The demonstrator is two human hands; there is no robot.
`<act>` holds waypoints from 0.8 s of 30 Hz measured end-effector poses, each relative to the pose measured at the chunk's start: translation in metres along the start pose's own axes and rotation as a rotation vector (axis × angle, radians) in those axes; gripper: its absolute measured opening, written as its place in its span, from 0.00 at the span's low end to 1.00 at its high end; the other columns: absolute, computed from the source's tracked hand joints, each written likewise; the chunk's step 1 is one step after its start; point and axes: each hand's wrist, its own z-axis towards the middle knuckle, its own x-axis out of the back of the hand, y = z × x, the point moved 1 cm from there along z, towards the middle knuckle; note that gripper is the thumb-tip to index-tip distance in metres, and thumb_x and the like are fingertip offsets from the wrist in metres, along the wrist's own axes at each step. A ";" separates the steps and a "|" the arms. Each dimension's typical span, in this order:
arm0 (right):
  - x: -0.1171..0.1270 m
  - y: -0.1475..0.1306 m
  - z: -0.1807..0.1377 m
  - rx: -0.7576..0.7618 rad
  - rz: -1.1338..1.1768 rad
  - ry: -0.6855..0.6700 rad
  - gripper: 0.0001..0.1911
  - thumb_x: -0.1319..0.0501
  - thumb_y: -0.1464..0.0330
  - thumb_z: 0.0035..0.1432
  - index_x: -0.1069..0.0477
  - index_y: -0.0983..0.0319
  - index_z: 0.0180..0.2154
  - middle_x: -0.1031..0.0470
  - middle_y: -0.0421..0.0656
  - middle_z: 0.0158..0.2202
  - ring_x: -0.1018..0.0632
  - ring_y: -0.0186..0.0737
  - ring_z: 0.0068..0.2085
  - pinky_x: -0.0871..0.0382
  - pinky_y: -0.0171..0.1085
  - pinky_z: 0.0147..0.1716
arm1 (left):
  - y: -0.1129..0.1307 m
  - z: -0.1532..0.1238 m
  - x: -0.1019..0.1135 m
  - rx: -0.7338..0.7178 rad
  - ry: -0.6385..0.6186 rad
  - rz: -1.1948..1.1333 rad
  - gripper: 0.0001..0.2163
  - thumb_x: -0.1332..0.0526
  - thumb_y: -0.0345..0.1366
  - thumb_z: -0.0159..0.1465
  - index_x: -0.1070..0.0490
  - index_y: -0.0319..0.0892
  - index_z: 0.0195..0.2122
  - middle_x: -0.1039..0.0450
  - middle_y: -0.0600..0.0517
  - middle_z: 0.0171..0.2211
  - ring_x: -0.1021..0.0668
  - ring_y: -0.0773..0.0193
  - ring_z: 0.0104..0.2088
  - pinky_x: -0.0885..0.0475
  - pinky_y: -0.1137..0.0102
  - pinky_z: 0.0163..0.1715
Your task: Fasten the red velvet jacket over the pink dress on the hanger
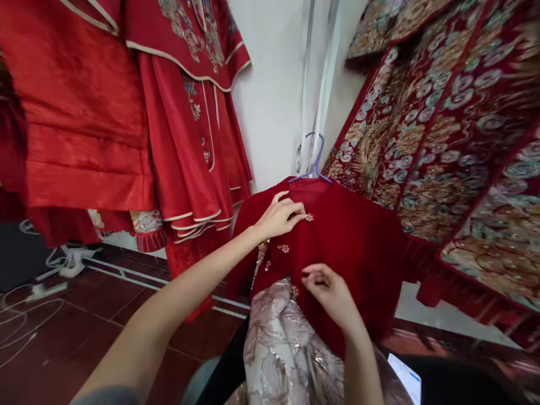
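A dark red jacket with beaded flower buttons hangs from a purple wire hanger. My left hand lies on the upper chest, its thumb and forefinger closed at the front edge beside the top beaded button. Lower down, my right hand is in front of the jacket with curled fingers pressed together; what they hold, if anything, is too small to make out. More beaded buttons show on the left panel. Under the jacket hem spreads a shiny pale pink-grey fabric.
Red embroidered garments hang on the left, and heavily embroidered ones on the right. A white pole rises behind the hanger. A phone lies at lower right. White cables trail over the dark tiled floor.
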 end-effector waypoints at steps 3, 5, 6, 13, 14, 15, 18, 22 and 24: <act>-0.007 -0.033 0.018 0.204 -0.113 0.498 0.14 0.41 0.61 0.54 0.30 0.62 0.40 0.29 0.47 0.37 0.26 0.42 0.38 0.28 0.42 0.38 | -0.002 -0.002 0.003 -0.020 -0.102 0.134 0.12 0.55 0.37 0.70 0.33 0.41 0.41 0.24 0.53 0.31 0.23 0.64 0.35 0.51 0.55 0.62; -0.011 -0.051 0.036 0.353 -0.283 0.739 0.18 0.41 0.62 0.54 0.31 0.62 0.46 0.31 0.51 0.46 0.29 0.48 0.49 0.32 0.49 0.47 | -0.003 -0.004 0.006 -0.024 -0.168 0.241 0.12 0.55 0.33 0.68 0.34 0.38 0.43 0.24 0.50 0.31 0.22 0.62 0.33 0.50 0.54 0.61; -0.012 -0.058 0.047 0.411 -0.387 0.823 0.23 0.40 0.62 0.53 0.34 0.62 0.51 0.33 0.53 0.51 0.33 0.52 0.55 0.38 0.54 0.54 | -0.004 -0.006 0.007 -0.022 -0.196 0.296 0.11 0.54 0.32 0.67 0.35 0.36 0.44 0.24 0.48 0.32 0.22 0.61 0.33 0.49 0.54 0.60; 0.008 -0.056 0.093 0.492 -0.779 0.787 0.40 0.44 0.65 0.50 0.53 0.63 0.64 0.57 0.58 0.66 0.50 0.63 0.66 0.61 0.70 0.57 | -0.028 -0.027 0.013 0.202 -0.026 0.506 0.23 0.51 0.31 0.63 0.46 0.28 0.59 0.28 0.38 0.45 0.24 0.53 0.44 0.49 0.52 0.58; 0.020 -0.056 0.091 0.500 -0.820 0.778 0.39 0.44 0.67 0.49 0.51 0.62 0.64 0.55 0.58 0.66 0.49 0.62 0.66 0.61 0.69 0.58 | -0.034 -0.029 0.015 0.198 -0.023 0.529 0.24 0.52 0.30 0.63 0.47 0.28 0.60 0.29 0.38 0.47 0.25 0.53 0.45 0.49 0.53 0.58; 0.034 -0.056 0.088 0.515 -0.872 0.748 0.39 0.44 0.69 0.49 0.49 0.62 0.63 0.54 0.57 0.66 0.49 0.61 0.66 0.61 0.68 0.59 | -0.041 -0.031 0.016 0.183 -0.033 0.558 0.24 0.52 0.30 0.63 0.47 0.28 0.61 0.29 0.38 0.47 0.25 0.53 0.46 0.48 0.54 0.58; 0.089 -0.063 0.082 0.547 -0.969 0.646 0.36 0.42 0.71 0.47 0.41 0.64 0.60 0.46 0.57 0.64 0.42 0.56 0.64 0.48 0.53 0.61 | -0.059 -0.030 0.025 0.113 -0.088 0.644 0.25 0.54 0.25 0.62 0.47 0.28 0.62 0.30 0.39 0.46 0.26 0.54 0.46 0.47 0.57 0.58; 0.158 -0.073 0.093 0.309 -1.042 0.336 0.26 0.46 0.73 0.53 0.32 0.61 0.55 0.25 0.51 0.46 0.24 0.48 0.46 0.32 0.42 0.46 | -0.075 -0.024 0.040 0.039 -0.155 0.691 0.27 0.56 0.22 0.62 0.49 0.33 0.64 0.32 0.41 0.47 0.27 0.56 0.47 0.47 0.58 0.58; 0.177 -0.079 0.100 0.150 -1.071 0.259 0.23 0.46 0.73 0.55 0.29 0.60 0.53 0.22 0.50 0.40 0.22 0.48 0.39 0.31 0.40 0.38 | -0.080 -0.024 0.044 0.025 -0.176 0.698 0.26 0.56 0.23 0.63 0.50 0.35 0.64 0.33 0.41 0.49 0.28 0.56 0.49 0.48 0.58 0.59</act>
